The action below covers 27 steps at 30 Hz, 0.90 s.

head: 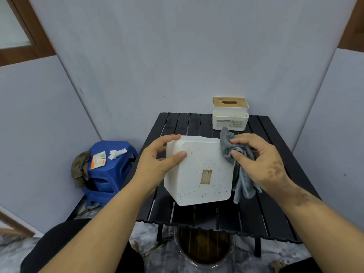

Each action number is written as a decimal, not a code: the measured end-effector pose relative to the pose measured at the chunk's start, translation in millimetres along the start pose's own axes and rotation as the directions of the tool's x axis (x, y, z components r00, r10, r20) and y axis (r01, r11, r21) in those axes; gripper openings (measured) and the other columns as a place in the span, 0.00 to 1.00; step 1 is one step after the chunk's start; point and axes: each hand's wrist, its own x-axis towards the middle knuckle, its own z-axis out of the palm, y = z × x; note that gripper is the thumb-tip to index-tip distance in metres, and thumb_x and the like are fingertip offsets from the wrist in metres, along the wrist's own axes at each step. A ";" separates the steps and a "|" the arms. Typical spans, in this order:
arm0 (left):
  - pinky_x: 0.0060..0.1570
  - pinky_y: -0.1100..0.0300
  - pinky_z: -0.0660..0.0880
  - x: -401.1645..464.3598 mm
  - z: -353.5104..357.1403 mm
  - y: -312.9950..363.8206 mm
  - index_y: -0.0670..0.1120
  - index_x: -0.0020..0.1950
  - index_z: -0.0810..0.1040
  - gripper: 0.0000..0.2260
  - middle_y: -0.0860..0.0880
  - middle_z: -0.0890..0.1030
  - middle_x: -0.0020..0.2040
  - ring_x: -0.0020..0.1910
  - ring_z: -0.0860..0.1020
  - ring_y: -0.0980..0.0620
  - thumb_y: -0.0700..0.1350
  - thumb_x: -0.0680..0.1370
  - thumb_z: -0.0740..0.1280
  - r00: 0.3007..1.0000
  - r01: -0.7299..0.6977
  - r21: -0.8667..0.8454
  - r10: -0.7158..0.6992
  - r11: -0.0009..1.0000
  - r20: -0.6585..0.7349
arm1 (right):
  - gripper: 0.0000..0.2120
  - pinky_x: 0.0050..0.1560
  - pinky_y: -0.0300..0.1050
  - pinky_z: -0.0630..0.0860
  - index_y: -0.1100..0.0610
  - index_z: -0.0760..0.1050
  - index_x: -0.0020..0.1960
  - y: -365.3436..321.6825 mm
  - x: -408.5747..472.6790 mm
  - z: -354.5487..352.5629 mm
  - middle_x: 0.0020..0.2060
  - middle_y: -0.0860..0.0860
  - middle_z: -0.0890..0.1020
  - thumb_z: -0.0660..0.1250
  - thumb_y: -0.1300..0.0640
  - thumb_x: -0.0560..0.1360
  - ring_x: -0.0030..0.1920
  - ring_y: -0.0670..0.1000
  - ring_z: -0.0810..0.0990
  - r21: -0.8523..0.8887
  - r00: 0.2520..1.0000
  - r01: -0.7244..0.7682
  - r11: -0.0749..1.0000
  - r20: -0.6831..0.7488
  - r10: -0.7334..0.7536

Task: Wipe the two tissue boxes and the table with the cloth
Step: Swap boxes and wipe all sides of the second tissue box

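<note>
Our left hand grips the speckled tissue box, right hand pinches the cloth beside it; the second box beyond and the table look unwiped.

The label text on the far tissue box is too small to read. The cloth hides the near tissue box's right side.

You are holding the near tissue box above the table, between your left hand and your right hand, which is gripping the cloth. The second tissue box is standing at the table's far edge; a stool is sitting left of the table.
</note>
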 end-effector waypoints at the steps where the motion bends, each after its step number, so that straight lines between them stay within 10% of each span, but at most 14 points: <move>1: 0.58 0.54 0.82 2.4 -0.4 0.2 0.63 0.60 0.82 0.22 0.57 0.82 0.62 0.61 0.81 0.54 0.59 0.67 0.81 1.000 0.004 0.008 -0.004 1.000 0.006 | 0.13 0.65 0.46 0.75 0.53 0.81 0.54 1.7 0.1 2.0 0.55 0.46 0.81 0.73 0.66 0.73 0.60 0.47 0.79 -0.005 1.000 0.011 1.000 -0.011 -0.011; 13: 0.63 0.41 0.80 22.2 -8.4 3.2 0.63 0.63 0.81 0.25 0.53 0.82 0.65 0.61 0.82 0.46 0.59 0.66 0.77 0.989 0.043 -0.014 -0.041 0.999 0.141 | 0.15 0.66 0.53 0.74 0.52 0.81 0.56 12.6 -2.4 12.3 0.59 0.45 0.80 0.74 0.64 0.72 0.63 0.48 0.77 -0.131 0.990 0.079 0.988 -0.110 -0.094; 17: 0.62 0.38 0.80 23.3 -2.8 2.9 0.63 0.63 0.82 0.24 0.47 0.82 0.64 0.61 0.82 0.41 0.58 0.66 0.78 0.992 0.034 -0.041 -0.029 0.999 0.121 | 0.15 0.64 0.34 0.67 0.53 0.82 0.58 -0.8 -5.7 35.2 0.59 0.43 0.78 0.72 0.64 0.73 0.57 0.46 0.70 -0.359 0.963 0.160 0.920 -0.148 -0.225; 23: 0.57 0.39 0.83 18.9 -4.4 1.5 0.59 0.61 0.83 0.21 0.51 0.85 0.58 0.55 0.85 0.42 0.53 0.69 0.79 0.994 0.011 -0.066 -0.004 0.998 0.109 | 0.17 0.66 0.36 0.65 0.53 0.80 0.63 -19.6 -12.0 66.7 0.66 0.48 0.76 0.70 0.59 0.75 0.59 0.48 0.70 -0.263 0.940 0.342 0.902 0.085 -0.331; 27: 0.57 0.44 0.83 18.1 -4.0 -0.1 0.62 0.58 0.83 0.19 0.58 0.84 0.53 0.53 0.85 0.46 0.53 0.69 0.78 0.997 0.081 -0.062 -0.080 0.995 0.014 | 0.18 0.68 0.44 0.69 0.53 0.79 0.64 9.4 -6.3 36.9 0.64 0.47 0.77 0.72 0.62 0.75 0.61 0.51 0.72 -0.305 0.987 0.116 0.945 -0.070 -0.143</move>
